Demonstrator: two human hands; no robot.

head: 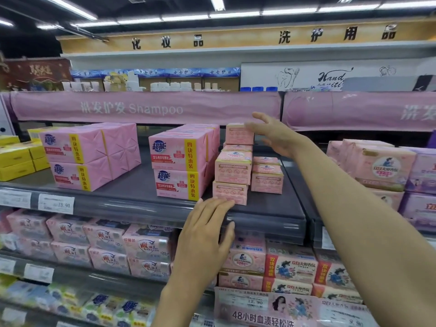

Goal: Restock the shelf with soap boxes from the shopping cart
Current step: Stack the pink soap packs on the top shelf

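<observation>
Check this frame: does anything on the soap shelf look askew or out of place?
Yes: the tall stack of small pink boxes is staggered, each tier offset from the one below, so it looks unsteady. The right hand touches its top box.

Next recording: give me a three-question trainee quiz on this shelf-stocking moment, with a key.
1. True or false: the right hand reaches the top box of the tall stack.
2. What do the left hand fingertips touch? A) a yellow box B) the bottom box of that stack C) a price tag
3. Fill in: the pink banner above the shelf reads "____" in English.
Key: 1 true; 2 B; 3 Shampoo.
</observation>
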